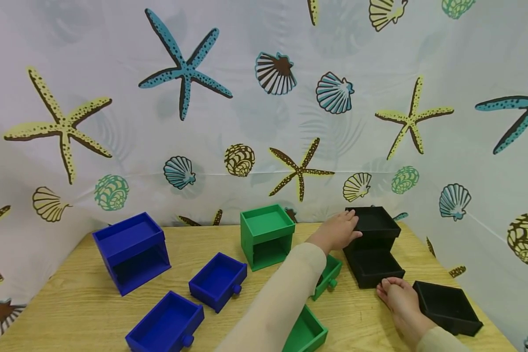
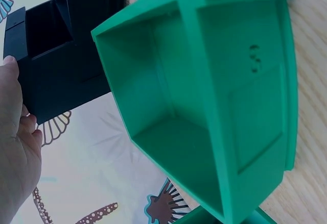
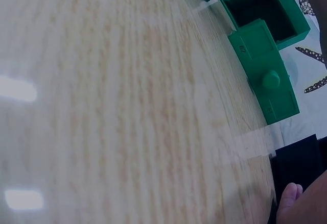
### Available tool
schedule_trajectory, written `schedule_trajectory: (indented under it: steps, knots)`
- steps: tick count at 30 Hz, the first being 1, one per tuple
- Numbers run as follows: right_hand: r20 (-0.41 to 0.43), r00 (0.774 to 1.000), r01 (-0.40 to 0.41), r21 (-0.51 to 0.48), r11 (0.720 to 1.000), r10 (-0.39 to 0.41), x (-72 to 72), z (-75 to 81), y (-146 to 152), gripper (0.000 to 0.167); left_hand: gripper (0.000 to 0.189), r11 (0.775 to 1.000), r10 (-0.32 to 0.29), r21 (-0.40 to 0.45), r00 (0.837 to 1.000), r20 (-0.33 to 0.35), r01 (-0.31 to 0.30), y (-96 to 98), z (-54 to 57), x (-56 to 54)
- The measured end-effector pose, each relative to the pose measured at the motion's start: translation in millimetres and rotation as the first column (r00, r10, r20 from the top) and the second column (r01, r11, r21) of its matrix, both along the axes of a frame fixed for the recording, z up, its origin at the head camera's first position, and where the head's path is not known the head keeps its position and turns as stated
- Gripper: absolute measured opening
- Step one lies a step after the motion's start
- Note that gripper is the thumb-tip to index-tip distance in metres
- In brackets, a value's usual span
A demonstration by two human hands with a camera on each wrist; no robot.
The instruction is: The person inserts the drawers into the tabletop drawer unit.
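Observation:
At the right of the head view stands a black cabinet with a tray-like top. One black drawer sticks out from its lower opening. My left hand holds the cabinet at its upper left edge, fingers over the rim; the left wrist view shows those fingertips against the black wall. My right hand pinches at the front of the drawer with thumb and fingertips, which hide what lies between them. A second black drawer rests on the table just right of that hand.
A green cabinet stands at the back middle, with green drawers partly behind my left sleeve. Farther left are a blue cabinet and two loose blue drawers. A patterned cloth hangs behind the wooden table.

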State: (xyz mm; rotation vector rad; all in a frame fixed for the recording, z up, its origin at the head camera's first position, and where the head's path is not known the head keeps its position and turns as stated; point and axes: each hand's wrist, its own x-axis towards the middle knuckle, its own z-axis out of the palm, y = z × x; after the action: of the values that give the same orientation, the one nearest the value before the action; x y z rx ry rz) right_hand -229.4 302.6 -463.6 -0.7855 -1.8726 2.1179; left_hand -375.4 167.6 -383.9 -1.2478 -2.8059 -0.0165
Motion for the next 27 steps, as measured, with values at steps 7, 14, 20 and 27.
schedule_trajectory:
  steps: [7,14,20,27]
  knots:
    - [0.015,1.0,0.015,0.019,1.0,-0.015,-2.4,-0.4,2.1,0.009,0.058,1.0,0.001,0.009,1.0,-0.016,0.0,1.2,-0.9,-0.3]
    - [0.011,0.999,0.036,0.028,0.999,-0.036,-1.5,-0.8,2.2,0.01,0.058,1.0,0.001,0.012,1.0,-0.017,-0.001,1.7,-2.3,-0.8]
    - [-0.001,0.997,0.078,0.045,0.996,-0.078,-1.9,-1.6,1.6,0.011,0.058,1.0,-0.005,0.014,1.0,-0.015,0.005,0.9,-2.8,-1.6]
    - [-0.017,0.997,0.07,0.053,0.996,-0.069,-3.9,-1.0,-0.8,0.009,0.058,1.0,-0.006,0.007,1.0,-0.024,0.006,0.8,-2.7,-1.0]
